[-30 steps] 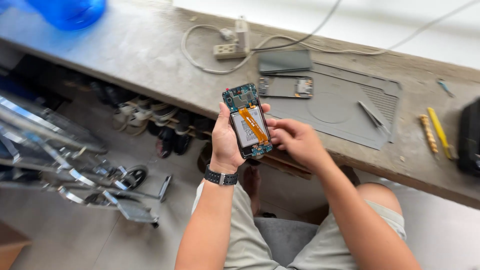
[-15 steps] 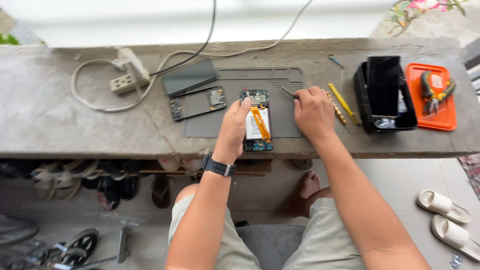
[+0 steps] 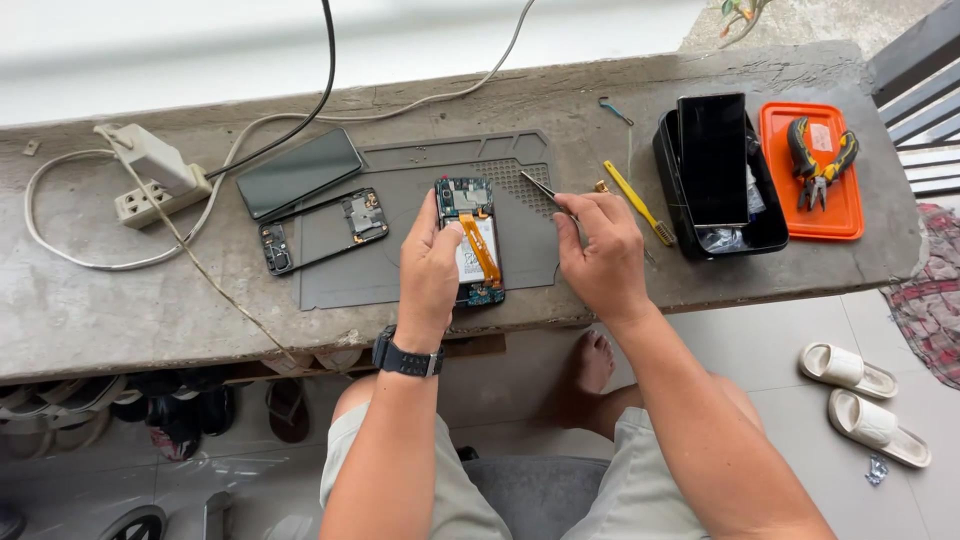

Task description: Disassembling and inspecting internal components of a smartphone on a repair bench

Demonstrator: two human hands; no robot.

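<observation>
The left hand curls around the opened phone, holding it flat on the grey mat with its circuit board and orange ribbon showing. The right hand pinches tweezers between closed fingertips, tip just beside the phone's upper right. A phone frame and a dark screen lie left of it.
</observation>
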